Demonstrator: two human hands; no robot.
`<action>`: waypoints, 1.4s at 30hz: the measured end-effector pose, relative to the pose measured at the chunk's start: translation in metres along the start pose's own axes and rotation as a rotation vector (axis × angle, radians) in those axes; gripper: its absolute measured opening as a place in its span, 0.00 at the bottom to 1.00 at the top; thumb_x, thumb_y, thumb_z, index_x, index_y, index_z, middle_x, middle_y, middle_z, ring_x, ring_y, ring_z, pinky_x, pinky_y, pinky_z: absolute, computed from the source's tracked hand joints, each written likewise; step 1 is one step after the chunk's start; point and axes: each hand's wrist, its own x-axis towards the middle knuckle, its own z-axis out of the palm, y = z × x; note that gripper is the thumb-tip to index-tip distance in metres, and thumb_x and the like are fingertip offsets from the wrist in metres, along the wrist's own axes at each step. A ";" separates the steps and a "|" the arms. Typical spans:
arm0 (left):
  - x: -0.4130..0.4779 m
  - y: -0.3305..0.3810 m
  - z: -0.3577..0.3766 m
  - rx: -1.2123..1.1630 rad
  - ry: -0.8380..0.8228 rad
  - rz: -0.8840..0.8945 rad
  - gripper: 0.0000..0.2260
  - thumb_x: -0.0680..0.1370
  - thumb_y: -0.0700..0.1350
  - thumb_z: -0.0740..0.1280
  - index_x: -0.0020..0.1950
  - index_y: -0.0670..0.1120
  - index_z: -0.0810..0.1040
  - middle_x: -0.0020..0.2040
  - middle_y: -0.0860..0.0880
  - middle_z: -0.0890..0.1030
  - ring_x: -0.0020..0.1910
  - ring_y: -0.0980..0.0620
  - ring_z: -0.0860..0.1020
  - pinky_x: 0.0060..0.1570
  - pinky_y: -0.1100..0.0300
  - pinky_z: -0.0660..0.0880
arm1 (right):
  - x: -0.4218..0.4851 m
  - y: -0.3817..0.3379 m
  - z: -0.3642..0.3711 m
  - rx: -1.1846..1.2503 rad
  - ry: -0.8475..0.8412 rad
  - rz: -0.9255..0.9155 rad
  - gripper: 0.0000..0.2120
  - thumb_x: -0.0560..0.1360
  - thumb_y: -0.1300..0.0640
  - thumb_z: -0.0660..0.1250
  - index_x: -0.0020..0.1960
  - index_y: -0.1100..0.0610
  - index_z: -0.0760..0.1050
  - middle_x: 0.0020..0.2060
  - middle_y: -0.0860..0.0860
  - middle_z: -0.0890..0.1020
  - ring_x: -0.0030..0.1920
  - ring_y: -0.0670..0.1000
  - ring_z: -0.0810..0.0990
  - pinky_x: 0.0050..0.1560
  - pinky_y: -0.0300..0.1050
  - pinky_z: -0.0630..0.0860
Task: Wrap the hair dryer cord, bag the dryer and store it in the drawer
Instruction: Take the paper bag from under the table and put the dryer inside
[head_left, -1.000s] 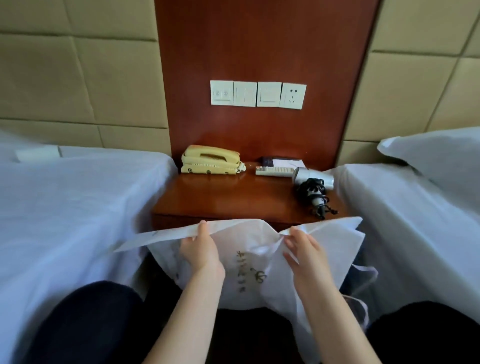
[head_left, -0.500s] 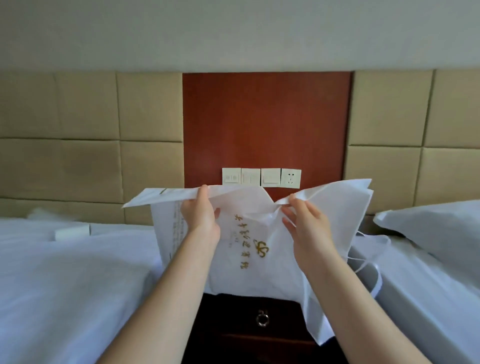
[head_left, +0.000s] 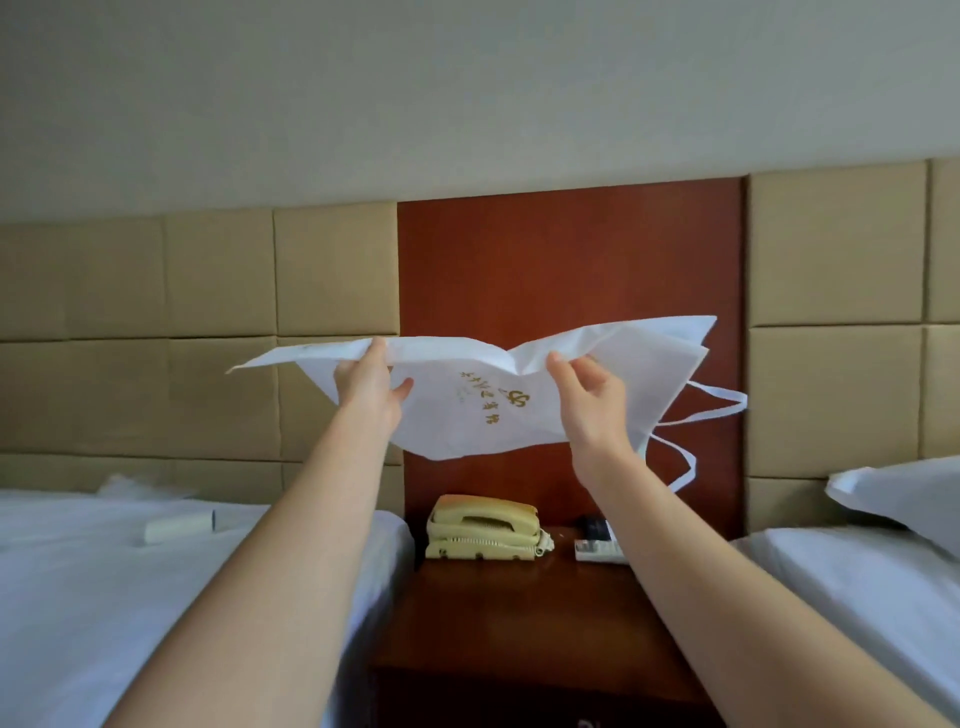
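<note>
Both arms are reaching up and forward. Left hand (head_left: 366, 387) is pinching the top edge of the white bag (head_left: 483, 415), and right hand (head_left: 592, 400) is pinching the same edge further right. Bag is hanging stretched between both hands, in the air above the table (head_left: 519, 613) and well apart from the yellow phone (head_left: 483, 527). 2 strap loops (head_left: 742, 401) are dangling right.

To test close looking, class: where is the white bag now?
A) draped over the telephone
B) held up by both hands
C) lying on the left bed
B: the left hand and right hand each grip the top edge of the white bag, holding it clear above the telephone.
</note>
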 end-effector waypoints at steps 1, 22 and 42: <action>0.011 -0.009 -0.007 0.026 0.011 -0.026 0.07 0.79 0.41 0.63 0.57 0.43 0.69 0.57 0.43 0.75 0.60 0.45 0.74 0.59 0.44 0.74 | 0.000 0.011 0.002 -0.010 -0.008 0.014 0.13 0.77 0.55 0.63 0.39 0.63 0.77 0.42 0.55 0.78 0.42 0.45 0.74 0.48 0.43 0.68; 0.048 -0.176 -0.159 0.294 0.165 -0.473 0.16 0.78 0.47 0.65 0.65 0.43 0.72 0.58 0.44 0.78 0.59 0.45 0.77 0.55 0.47 0.71 | -0.066 0.241 0.026 -0.268 -0.099 0.621 0.13 0.76 0.55 0.65 0.34 0.53 0.80 0.44 0.66 0.83 0.45 0.62 0.82 0.36 0.40 0.69; -0.008 -0.223 -0.211 1.277 0.055 -0.155 0.19 0.73 0.40 0.60 0.64 0.47 0.67 0.53 0.41 0.81 0.44 0.38 0.82 0.46 0.45 0.81 | -0.104 0.225 -0.062 0.158 0.306 0.932 0.16 0.78 0.55 0.63 0.63 0.61 0.70 0.55 0.59 0.80 0.38 0.52 0.81 0.38 0.43 0.77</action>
